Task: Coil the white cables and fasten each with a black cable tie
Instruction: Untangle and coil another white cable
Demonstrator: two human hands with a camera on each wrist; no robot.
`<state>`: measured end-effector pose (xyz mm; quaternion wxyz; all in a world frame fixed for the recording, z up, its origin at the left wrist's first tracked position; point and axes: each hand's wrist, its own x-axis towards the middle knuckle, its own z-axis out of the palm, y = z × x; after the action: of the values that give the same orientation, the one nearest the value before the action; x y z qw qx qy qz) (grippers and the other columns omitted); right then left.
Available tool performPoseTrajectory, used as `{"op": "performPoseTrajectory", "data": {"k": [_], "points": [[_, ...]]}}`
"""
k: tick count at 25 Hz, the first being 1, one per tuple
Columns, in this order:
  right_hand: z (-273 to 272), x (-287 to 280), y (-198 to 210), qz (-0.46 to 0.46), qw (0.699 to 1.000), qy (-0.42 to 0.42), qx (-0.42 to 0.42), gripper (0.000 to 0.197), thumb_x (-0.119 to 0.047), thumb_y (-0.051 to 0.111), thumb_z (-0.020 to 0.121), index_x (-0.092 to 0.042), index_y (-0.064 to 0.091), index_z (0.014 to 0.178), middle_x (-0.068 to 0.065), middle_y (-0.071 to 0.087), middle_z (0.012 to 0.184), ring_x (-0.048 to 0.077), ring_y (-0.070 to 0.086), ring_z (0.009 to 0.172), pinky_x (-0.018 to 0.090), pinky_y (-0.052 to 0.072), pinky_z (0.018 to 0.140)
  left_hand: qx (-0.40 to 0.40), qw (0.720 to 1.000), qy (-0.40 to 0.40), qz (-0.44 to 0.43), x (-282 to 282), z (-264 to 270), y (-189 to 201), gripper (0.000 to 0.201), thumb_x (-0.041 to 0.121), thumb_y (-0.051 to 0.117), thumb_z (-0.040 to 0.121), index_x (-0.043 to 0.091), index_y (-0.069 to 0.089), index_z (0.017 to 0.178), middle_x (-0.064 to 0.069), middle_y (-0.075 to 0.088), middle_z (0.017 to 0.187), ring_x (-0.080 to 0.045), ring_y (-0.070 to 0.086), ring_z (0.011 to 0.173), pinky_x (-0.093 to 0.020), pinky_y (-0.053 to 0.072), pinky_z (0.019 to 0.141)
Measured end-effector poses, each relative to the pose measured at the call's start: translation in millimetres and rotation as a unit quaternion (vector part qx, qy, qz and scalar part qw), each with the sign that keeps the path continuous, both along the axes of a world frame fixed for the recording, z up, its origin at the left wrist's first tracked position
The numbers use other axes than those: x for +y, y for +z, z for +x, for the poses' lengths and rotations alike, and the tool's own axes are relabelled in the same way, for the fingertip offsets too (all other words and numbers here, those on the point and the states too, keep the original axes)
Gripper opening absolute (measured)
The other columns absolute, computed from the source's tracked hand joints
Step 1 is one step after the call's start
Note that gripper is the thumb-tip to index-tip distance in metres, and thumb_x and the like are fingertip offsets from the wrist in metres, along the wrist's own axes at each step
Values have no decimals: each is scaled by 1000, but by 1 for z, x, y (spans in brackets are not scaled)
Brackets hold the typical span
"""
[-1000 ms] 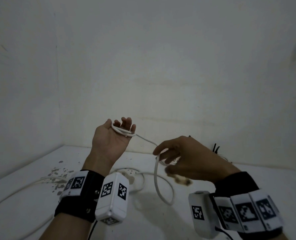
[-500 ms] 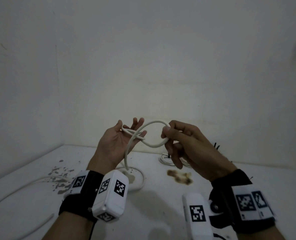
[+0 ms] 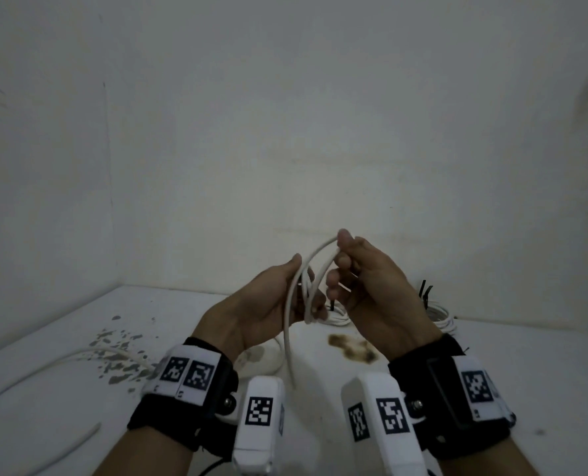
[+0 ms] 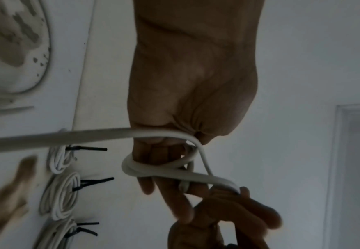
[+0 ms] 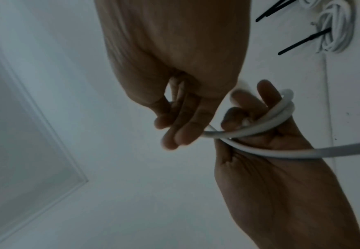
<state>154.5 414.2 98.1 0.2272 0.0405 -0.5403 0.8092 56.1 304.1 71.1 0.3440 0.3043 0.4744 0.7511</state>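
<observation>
Nearest the camera, both forearms wear black wrist straps carrying white camera housings printed with black-and-white markers. Beyond them the left hand (image 3: 268,300) is raised above the bench (image 3: 62,389), palm turned inward, with several turns of the white cable (image 3: 290,324) wound round its fingers (image 4: 174,198); the fingers lie fairly straight inside the loops and the thumb rests over the strand, so the coil sits on the hand and is kept there. The free length of the cable hangs down from this hand toward the bench between the two wrists.

The right hand (image 3: 371,290) is just beside the left, touching the same coil. Its thumb and fingers are curled and pinch the top of a cable loop, which arches from its fingertips (image 5: 174,139) across to the left hand.

On the bench beneath the hands lie a brown stain (image 3: 352,348) and, to the left, a patch of grey flecks (image 3: 120,355) with more loose white cable (image 3: 90,355) running across it and off the left edge.

Farther back, near the wall (image 3: 285,132), finished coils (image 4: 60,195) lie side by side on the bench, each bound with a black cable tie (image 4: 93,183) whose tail sticks out. In the head view they are partly hidden behind the right hand.
</observation>
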Motion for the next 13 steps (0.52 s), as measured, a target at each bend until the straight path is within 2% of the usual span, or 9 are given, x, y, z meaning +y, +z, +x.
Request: {"op": "performPoseTrajectory", "data": {"k": [3, 4, 6, 8, 10, 11, 13], "points": [[-4, 7, -4, 17, 998, -56, -22, 23, -26, 70, 90, -13, 55, 79, 0, 52, 68, 15, 53, 49, 26, 47, 43, 13, 999, -22, -26, 5, 11, 1, 52, 50, 26, 103, 10, 53, 83, -4, 47, 64, -8, 38, 43, -22, 34, 52], [-5, 8, -5, 14, 998, -62, -27, 22, -26, 73, 88, -12, 58, 80, 1, 53, 72, 16, 56, 53, 26, 49, 46, 22, 999, -31, -27, 7, 17, 3, 52, 53, 29, 101, 13, 54, 81, 1, 47, 61, -5, 33, 42, -21, 30, 51], [-5, 11, -7, 18, 997, -63, -28, 19, -25, 74, 87, -10, 62, 83, 5, 59, 80, 17, 63, 66, 26, 53, 54, 73, 996, -11, -44, 7, 25, 4, 44, 57, 40, 95, 17, 57, 88, 9, 45, 51, -4, 27, 40, -24, 26, 55], [-3, 16, -6, 36, 998, -42, -13, 16, -22, 71, 88, -7, 65, 88, 8, 62, 90, 19, 65, 82, 27, 55, 63, 112, 992, 7, -60, 5, 29, 5, 40, 59, 49, 86, 20, 59, 91, 8, 38, 44, -5, 23, 39, -28, 30, 63], [4, 21, -2, 81, 996, -9, 22, 10, -16, 65, 88, -6, 65, 90, 8, 63, 99, 22, 63, 93, 32, 56, 71, 104, 993, -1, -53, 2, 30, 7, 41, 62, 52, 79, 22, 61, 82, 9, 32, 43, -7, 23, 37, -30, 38, 66], [7, 22, 0, 109, 993, 11, 44, 11, -12, 61, 85, -5, 65, 91, 8, 64, 104, 22, 63, 96, 34, 56, 73, 101, 994, -8, -45, 0, 30, 8, 41, 63, 52, 78, 23, 62, 80, 9, 31, 42, -7, 23, 36, -30, 40, 66], [12, 23, 4, 154, 985, 37, 74, 10, -7, 60, 83, -2, 63, 92, 8, 66, 114, 23, 63, 95, 34, 56, 74, 117, 992, -11, -43, -2, 31, 10, 43, 63, 50, 78, 24, 66, 87, 6, 34, 40, -6, 24, 36, -29, 38, 67]]}}
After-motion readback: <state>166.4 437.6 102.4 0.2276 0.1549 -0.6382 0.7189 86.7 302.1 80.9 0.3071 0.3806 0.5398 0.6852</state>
